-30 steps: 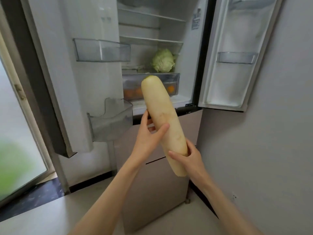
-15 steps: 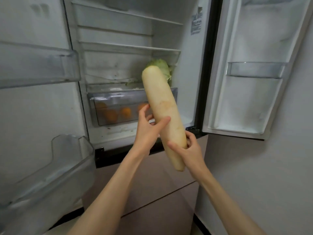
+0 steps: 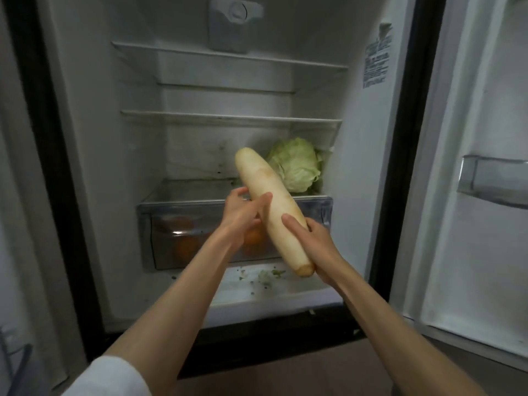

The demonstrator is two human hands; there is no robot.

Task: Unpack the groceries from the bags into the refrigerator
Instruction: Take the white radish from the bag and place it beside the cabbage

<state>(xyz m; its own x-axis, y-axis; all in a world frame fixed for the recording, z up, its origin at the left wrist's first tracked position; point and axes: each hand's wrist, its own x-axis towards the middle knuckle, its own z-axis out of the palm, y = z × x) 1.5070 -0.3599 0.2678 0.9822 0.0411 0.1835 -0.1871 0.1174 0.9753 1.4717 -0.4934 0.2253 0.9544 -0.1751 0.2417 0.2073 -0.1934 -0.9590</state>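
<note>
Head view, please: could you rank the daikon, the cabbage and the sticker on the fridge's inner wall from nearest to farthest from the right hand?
1. The daikon: gripped by the right hand near its lower end.
2. The cabbage: on the shelf above the drawer, behind the daikon's tip.
3. The sticker: high on the right inner wall.

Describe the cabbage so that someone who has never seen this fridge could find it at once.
Inside the open refrigerator, look above the clear drawer of oranges, at the right back corner. The cabbage sits there: round, pale green and leafy, unlike the long white radish.
</note>
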